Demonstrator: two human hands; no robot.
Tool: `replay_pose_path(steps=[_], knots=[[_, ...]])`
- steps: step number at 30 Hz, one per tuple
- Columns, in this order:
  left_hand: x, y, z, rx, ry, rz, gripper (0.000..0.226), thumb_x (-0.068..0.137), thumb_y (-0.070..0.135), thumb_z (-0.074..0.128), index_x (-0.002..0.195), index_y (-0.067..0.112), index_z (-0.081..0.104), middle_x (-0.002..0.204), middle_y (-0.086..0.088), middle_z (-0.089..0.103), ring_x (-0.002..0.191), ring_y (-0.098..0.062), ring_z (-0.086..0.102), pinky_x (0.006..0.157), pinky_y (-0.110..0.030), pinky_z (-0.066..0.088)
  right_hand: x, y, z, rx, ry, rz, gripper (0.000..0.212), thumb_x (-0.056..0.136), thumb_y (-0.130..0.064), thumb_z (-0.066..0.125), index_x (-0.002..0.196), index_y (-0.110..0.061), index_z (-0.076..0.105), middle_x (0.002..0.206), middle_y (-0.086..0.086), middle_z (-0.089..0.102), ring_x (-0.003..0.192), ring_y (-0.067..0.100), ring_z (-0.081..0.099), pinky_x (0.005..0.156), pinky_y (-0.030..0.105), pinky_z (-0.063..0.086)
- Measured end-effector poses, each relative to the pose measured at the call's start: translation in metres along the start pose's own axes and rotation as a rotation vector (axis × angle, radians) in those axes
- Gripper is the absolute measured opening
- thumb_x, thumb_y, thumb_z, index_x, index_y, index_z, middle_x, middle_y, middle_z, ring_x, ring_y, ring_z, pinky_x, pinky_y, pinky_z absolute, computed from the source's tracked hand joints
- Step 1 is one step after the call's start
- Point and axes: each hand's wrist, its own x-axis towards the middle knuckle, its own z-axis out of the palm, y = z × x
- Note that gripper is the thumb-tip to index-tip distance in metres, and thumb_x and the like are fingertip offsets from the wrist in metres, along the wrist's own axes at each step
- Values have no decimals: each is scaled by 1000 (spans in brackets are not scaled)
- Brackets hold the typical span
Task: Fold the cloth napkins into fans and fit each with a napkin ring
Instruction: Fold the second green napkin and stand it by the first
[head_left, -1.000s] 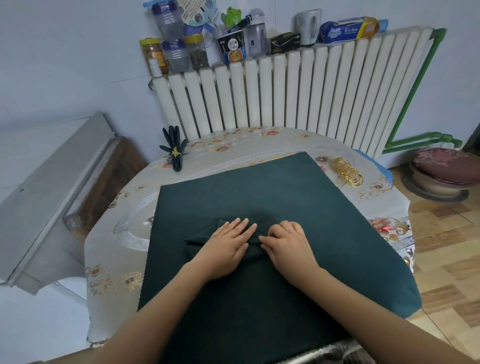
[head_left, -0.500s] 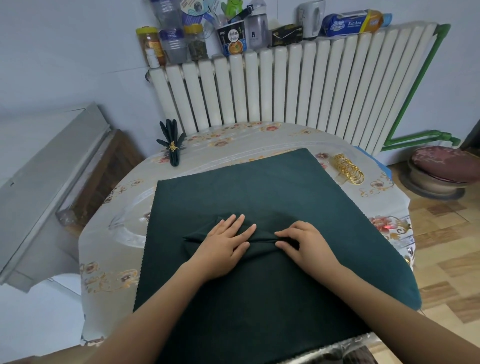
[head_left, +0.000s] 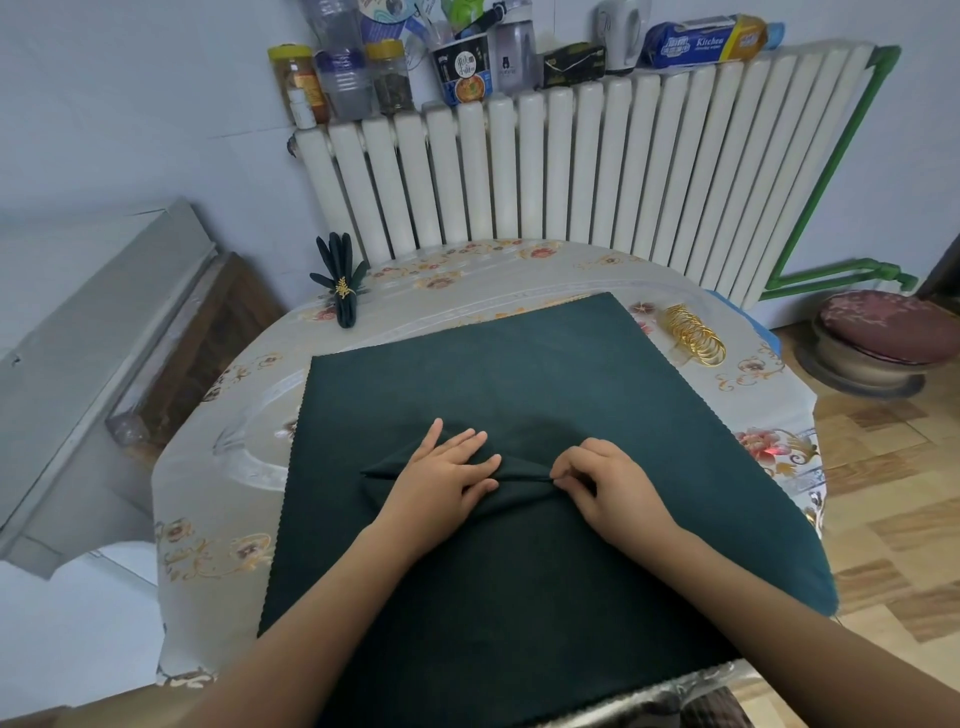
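Dark green napkin (head_left: 519, 379) has a folded pleat partly hidden under the flat, released left hand (head_left: 441, 480), while the right hand (head_left: 605, 483) pinches its fold, fingertips tucked from sight.

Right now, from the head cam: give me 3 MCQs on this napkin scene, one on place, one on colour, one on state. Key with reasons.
1. Where do the gold napkin rings lie?
A. on the table, right of the green cloth
B. on the radiator
C. in the left hand

2. What colour is the napkin being folded?
A. white
B. dark green
C. red

3. What is the right hand doing?
A. lying flat and open
B. holding a ring
C. pinching the napkin's fold

Key: 1 A, the rings sit on the floral tablecloth by the cloth's far right corner. 2 B, it matches the dark green cloth under it. 3 C, its fingertips close on the fold while the left hand presses flat.
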Motion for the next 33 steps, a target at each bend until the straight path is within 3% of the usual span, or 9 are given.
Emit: replay_pose_path(steps=[7,9,12,16,20,25,28,31,33], knots=[[1,0,3,-88,38,-13,31,85,34,55,103,17,74,122,-9,64,118,-23,58,112,-42,17,13,-5,-9,-165,-160,-110,10,85,-9,59,80,-13,67,78,-1,60,78,21,55,76,34,47],[5,0,1,-138,55,-10,22,84,24,64,99,11,75,119,-9,66,116,-22,60,112,-33,22,19,-13,-17,-198,-262,-92,13,89,-24,59,83,-14,66,86,-3,58,87,16,52,84,27,41],[12,3,-11,-285,46,-94,13,81,16,73,91,10,77,119,-3,66,117,-12,57,106,-15,30,35,-27,-23,-238,-387,-19,26,87,-39,63,81,-14,63,92,-3,54,90,12,49,77,21,36],[27,7,-30,-250,-162,-106,9,78,21,76,83,14,76,115,5,63,112,-5,52,92,-10,32,50,-36,-14,-224,-460,72,23,83,-33,68,75,-16,55,91,-2,53,82,14,49,68,25,37],[50,9,-43,-166,-392,-136,11,71,24,80,77,17,74,101,2,62,96,-13,58,89,-31,46,60,-43,-10,-181,-517,132,20,79,-28,73,80,-18,56,89,-1,59,81,16,52,67,27,41],[70,11,-49,-78,-570,-194,21,63,29,84,59,31,64,83,8,64,84,-16,61,74,-34,53,67,-44,-7,-105,-538,219,18,80,-32,72,85,-19,60,89,-3,62,81,15,55,68,28,45],[75,13,-48,14,-619,-195,20,68,32,82,76,25,64,97,3,59,90,-18,56,73,-32,49,71,-49,-5,-175,-622,238,26,81,-32,71,92,-17,52,93,0,56,87,19,53,68,29,41],[77,15,-49,70,-640,-211,45,69,36,80,99,21,50,110,-1,53,95,-20,49,76,-34,44,80,-58,-7,-304,-708,266,45,82,-34,69,114,-8,50,105,6,56,99,25,55,75,33,44],[78,14,-51,42,-670,-241,52,70,36,79,106,22,45,112,0,53,95,-20,50,74,-33,42,83,-62,-8,-362,-758,253,44,85,-35,67,115,-5,55,96,7,55,89,26,54,72,32,44]])
